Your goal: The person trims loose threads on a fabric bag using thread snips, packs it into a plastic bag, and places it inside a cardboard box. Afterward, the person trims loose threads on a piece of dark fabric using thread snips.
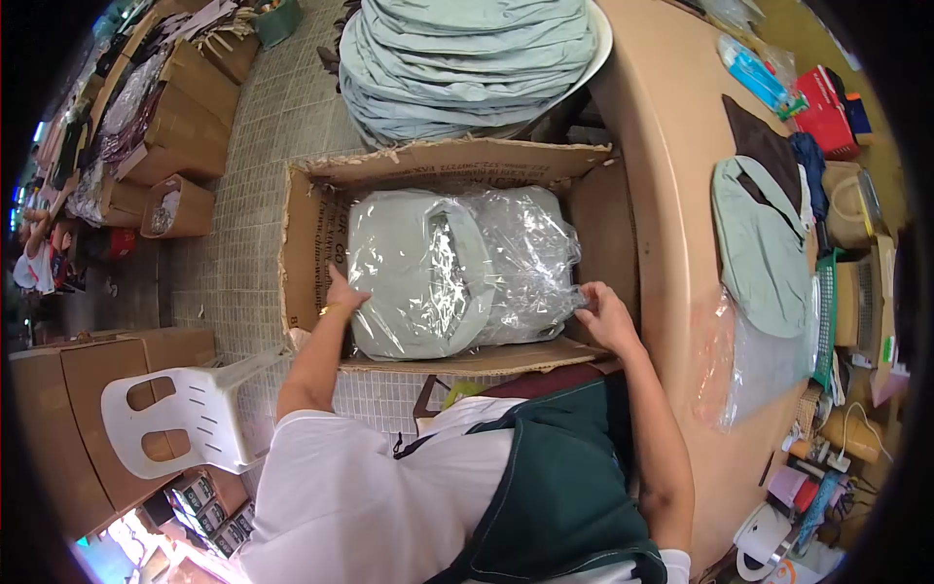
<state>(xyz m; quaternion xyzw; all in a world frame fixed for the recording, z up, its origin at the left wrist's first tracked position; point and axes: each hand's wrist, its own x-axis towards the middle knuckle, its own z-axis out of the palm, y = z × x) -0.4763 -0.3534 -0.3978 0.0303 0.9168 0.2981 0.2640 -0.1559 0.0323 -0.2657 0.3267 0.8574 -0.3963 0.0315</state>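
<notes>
Inside an open cardboard box lies a pale green folded item in clear plastic. My left hand touches its left edge, with the thumb and fingers apart. The right part of the package is loose, crinkled clear plastic over more pale green fabric. At its right edge my right hand is closed on the plastic, thumb and fingers pinched together. The box stands directly in front of my body.
A tall pile of pale green pieces stands behind the box. On the right, a table bears a green fabric piece and plastic bags. A white chair and cartons are at left. A person is at far left.
</notes>
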